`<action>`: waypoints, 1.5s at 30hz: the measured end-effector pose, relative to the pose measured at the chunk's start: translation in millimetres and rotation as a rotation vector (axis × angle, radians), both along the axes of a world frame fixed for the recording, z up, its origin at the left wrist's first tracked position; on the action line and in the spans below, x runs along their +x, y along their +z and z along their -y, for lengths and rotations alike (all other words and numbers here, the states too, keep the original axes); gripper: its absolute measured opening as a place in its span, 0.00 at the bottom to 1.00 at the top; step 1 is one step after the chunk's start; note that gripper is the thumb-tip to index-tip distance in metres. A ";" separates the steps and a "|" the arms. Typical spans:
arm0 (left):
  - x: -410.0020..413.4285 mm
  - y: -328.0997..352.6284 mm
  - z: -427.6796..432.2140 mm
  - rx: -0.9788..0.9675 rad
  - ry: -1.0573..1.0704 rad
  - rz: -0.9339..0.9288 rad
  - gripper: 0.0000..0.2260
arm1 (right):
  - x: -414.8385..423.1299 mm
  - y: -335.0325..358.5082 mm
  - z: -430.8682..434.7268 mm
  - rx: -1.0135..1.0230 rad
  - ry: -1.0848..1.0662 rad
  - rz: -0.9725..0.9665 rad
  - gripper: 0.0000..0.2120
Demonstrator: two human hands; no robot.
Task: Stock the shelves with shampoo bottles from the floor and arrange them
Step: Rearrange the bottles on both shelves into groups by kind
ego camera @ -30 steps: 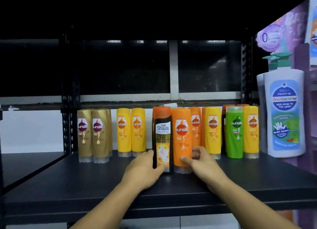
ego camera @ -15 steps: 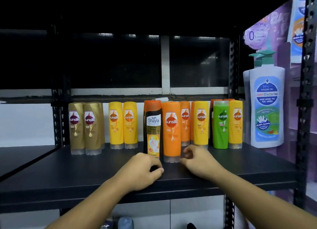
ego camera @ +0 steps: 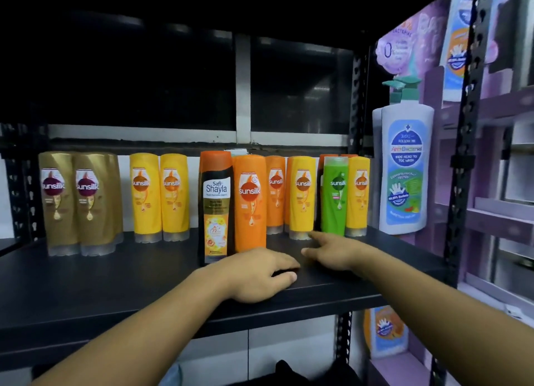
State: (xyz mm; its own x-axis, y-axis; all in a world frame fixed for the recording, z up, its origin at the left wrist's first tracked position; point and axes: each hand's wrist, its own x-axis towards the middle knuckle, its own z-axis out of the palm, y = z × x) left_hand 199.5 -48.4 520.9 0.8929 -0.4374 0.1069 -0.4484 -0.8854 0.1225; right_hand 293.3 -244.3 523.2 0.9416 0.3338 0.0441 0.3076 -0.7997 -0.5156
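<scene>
Both hands, left and right, loosely open, empty, on shelf.

Front strip of shelf bare left of both hands, open gaps between gold bottles and yellow pair and beside black bottle; right side blocked by packed orange-to-green row and pump bottle.

Two bare forearms, no sleeves, watch or rings; left hand, right hand.
</scene>
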 end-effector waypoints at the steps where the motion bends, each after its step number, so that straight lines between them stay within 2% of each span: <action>1: 3.6 -1.1 -0.2 0.019 0.000 -0.035 0.22 | 6.1 -0.8 -1.7 0.064 -0.020 0.003 0.34; 6: 12.5 -8.1 -3.7 0.011 -0.013 -0.116 0.24 | 39.1 -10.1 -18.3 0.317 -0.053 0.080 0.28; 10: 15.6 -11.5 -5.5 -0.024 -0.011 -0.103 0.24 | 63.0 -13.5 -31.4 0.500 -0.113 0.140 0.28; 13: 18.1 -15.5 -6.2 -0.063 -0.002 -0.085 0.23 | 73.3 -13.4 -36.5 0.623 -0.151 0.190 0.31; 20: 20.0 -18.0 -7.7 -0.098 0.007 -0.075 0.23 | 82.7 -19.7 -42.3 0.447 -0.208 0.320 0.32; 23: 18.6 -16.5 -7.6 -0.101 0.016 -0.082 0.23 | 81.0 -20.3 -41.5 0.434 -0.190 0.314 0.28; 28: 15.8 -15.2 -8.7 -0.115 0.031 -0.082 0.24 | 64.4 -16.6 -33.5 0.446 -0.159 0.258 0.27; 34: 14.1 -13.9 -7.2 -0.113 0.034 -0.068 0.24 | 6.4 -13.5 -3.3 0.459 -0.050 0.166 0.26; 40: 3.7 -10.9 -13.6 -0.202 0.081 0.017 0.21 | -44.9 -8.2 16.5 0.481 0.062 0.108 0.22; 45: -19.6 -10.2 -35.7 -0.167 0.075 0.045 0.19 | -62.9 -8.1 6.3 0.494 0.156 0.040 0.18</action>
State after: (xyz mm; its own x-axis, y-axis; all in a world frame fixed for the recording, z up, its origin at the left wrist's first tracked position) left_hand 179.9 -12.8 510.7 0.9150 -0.3425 0.2133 -0.3902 -0.8857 0.2516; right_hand 230.4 -250.5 515.1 0.8768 0.4002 0.2667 0.4307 -0.4066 -0.8057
